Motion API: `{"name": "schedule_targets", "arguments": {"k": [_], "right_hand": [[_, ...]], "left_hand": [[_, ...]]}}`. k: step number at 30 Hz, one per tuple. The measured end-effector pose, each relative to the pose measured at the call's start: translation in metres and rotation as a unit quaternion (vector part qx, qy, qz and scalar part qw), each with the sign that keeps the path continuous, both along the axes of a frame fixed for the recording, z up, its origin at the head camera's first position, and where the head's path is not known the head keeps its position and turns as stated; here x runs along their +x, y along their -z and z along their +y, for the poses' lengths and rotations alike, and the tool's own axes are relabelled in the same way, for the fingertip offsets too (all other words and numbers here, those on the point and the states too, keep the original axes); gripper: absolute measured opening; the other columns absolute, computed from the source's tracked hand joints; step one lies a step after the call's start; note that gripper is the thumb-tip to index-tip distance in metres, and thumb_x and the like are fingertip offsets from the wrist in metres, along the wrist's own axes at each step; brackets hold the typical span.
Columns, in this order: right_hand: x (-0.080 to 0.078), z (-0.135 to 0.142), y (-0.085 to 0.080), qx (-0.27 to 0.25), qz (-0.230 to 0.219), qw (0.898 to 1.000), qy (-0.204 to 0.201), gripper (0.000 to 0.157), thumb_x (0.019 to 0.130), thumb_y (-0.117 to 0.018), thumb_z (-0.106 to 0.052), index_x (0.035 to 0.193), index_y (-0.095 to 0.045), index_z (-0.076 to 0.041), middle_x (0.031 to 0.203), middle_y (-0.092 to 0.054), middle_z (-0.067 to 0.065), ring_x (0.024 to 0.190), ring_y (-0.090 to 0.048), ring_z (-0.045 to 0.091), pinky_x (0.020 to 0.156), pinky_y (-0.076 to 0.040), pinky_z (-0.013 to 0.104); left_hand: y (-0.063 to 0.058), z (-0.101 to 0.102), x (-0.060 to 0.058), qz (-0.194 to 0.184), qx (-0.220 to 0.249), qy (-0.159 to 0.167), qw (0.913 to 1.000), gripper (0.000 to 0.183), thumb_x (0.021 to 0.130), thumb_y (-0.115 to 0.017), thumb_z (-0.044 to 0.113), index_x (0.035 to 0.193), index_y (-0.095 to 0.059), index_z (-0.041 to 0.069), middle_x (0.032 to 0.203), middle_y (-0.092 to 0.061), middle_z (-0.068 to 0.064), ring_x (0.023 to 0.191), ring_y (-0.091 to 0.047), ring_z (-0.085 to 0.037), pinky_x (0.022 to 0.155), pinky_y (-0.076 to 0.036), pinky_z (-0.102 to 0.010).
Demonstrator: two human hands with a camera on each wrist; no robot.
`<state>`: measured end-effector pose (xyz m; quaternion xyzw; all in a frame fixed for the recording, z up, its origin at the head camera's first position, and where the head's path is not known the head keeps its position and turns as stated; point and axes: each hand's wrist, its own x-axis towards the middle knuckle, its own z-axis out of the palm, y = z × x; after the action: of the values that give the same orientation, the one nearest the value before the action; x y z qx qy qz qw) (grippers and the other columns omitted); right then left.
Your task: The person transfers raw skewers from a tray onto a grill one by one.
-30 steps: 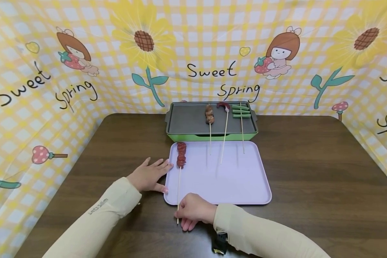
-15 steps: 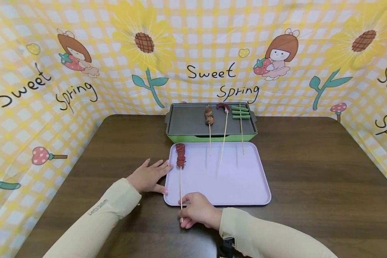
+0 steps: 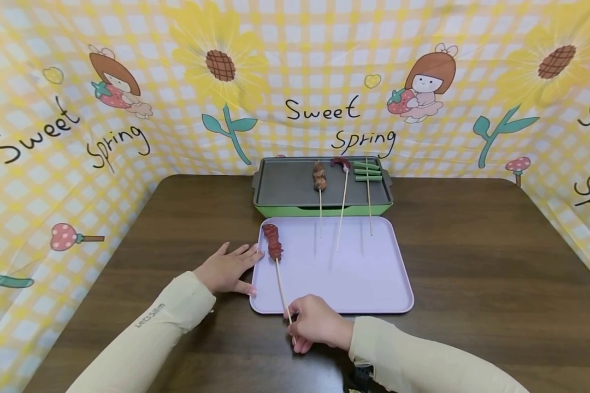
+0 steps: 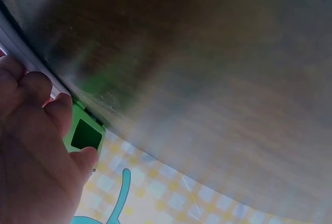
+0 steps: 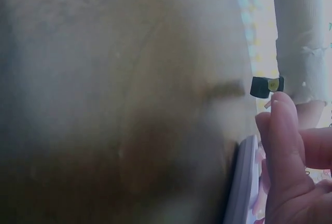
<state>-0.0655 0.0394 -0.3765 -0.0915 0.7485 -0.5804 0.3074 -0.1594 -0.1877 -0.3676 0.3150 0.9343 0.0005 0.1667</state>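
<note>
My right hand [image 3: 319, 323] pinches the lower end of a wooden stick, part of a skewer of dark red meat [image 3: 273, 243]. The skewer slants up and left, its meat over the left side of the lilac tray [image 3: 339, 273]. My left hand [image 3: 228, 268] lies with fingers spread, fingertips at the tray's left rim; in the left wrist view its fingers [image 4: 59, 111] are by that rim. In the right wrist view the right hand's fingers [image 5: 285, 130] are close to the tray edge [image 5: 246, 177].
Behind the tray stands a green grill with a grey plate [image 3: 285, 183]. On it lie a browned meat skewer [image 3: 319, 177], a dark red curled tentacle-like skewer [image 3: 343, 162] and a green vegetable skewer [image 3: 367, 170], sticks reaching over the tray. A printed cloth [image 3: 314, 65] hangs behind.
My right hand has moved right with the stick's lower end, so the red meat skewer now tilts instead of standing nearly straight. The left hand has stayed in place.
</note>
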Motion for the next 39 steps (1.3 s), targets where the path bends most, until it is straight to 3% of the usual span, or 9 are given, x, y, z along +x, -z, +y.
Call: {"name": "schedule_targets", "arguments": {"k": [23, 31, 39], "right_hand": [[-0.004, 0.026, -0.009, 0.04, 0.05, 0.997, -0.029, 0.014, 0.08, -0.054, 0.015, 0.089, -0.06, 0.005, 0.049, -0.058, 0.011, 0.038, -0.052, 0.007, 0.039, -0.05, 0.028], [-0.003, 0.029, -0.015, 0.041, 0.067, 0.996, -0.041, 0.015, 0.081, -0.055, 0.015, 0.092, -0.061, 0.007, 0.049, -0.058, 0.011, 0.038, -0.053, 0.009, 0.038, -0.049, 0.028], [-0.003, 0.032, -0.022, 0.055, 0.082, 0.993, -0.057, 0.014, 0.083, -0.054, 0.013, 0.094, -0.061, 0.007, 0.05, -0.057, 0.006, 0.039, -0.052, 0.007, 0.04, -0.05, 0.029]], "left_hand": [[0.001, 0.001, -0.002, 0.003, -0.002, 0.006, 1.0, 0.088, 0.082, -0.064, 0.053, 0.145, -0.037, -0.001, 0.15, -0.034, -0.021, 0.138, -0.03, -0.038, 0.106, -0.016, -0.066], [0.002, -0.001, -0.002, 0.023, -0.007, 0.018, 0.9995, 0.086, 0.082, -0.064, 0.053, 0.144, -0.04, -0.002, 0.148, -0.036, -0.021, 0.138, -0.031, -0.038, 0.106, -0.017, -0.066], [0.004, 0.002, -0.003, 0.02, -0.009, 0.019, 0.9996, 0.087, 0.082, -0.064, 0.054, 0.144, -0.039, -0.001, 0.149, -0.036, -0.02, 0.138, -0.031, -0.037, 0.106, -0.017, -0.066]]}}
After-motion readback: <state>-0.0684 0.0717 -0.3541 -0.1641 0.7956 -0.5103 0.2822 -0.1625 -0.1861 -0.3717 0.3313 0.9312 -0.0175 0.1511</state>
